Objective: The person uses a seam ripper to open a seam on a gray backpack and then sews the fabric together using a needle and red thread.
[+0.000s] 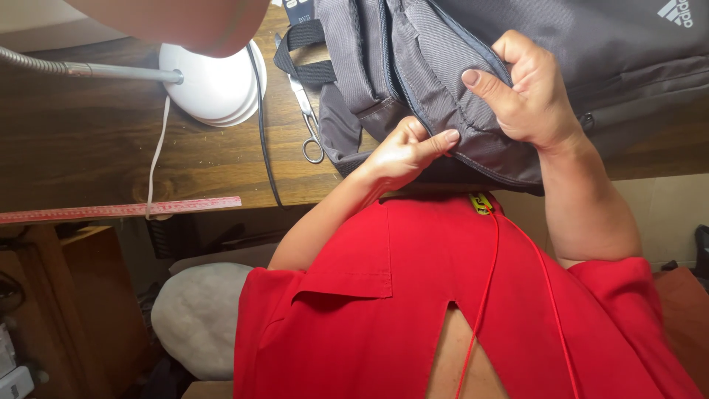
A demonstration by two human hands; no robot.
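A grey backpack (561, 44) lies on a dark wooden table (88, 140), hanging a little over its near edge. My left hand (405, 151) pinches the lower edge of a front pocket between thumb and fingers, beside a dark zipper line. Just to the right, my right hand (528, 92) grips a fold of the same pocket fabric with the thumb pressed on top. Both arms reach up from my red shirt (413, 310). Whatever the left fingers pinch is too small to make out.
A white round lamp base (218, 85) with a metal gooseneck stands left of the bag. Scissors (309, 122) lie beside the bag, with a black cable (264, 140) and a white cord nearby. A red ruler (118, 210) runs along the table edge. A pale cushion (196, 314) sits below.
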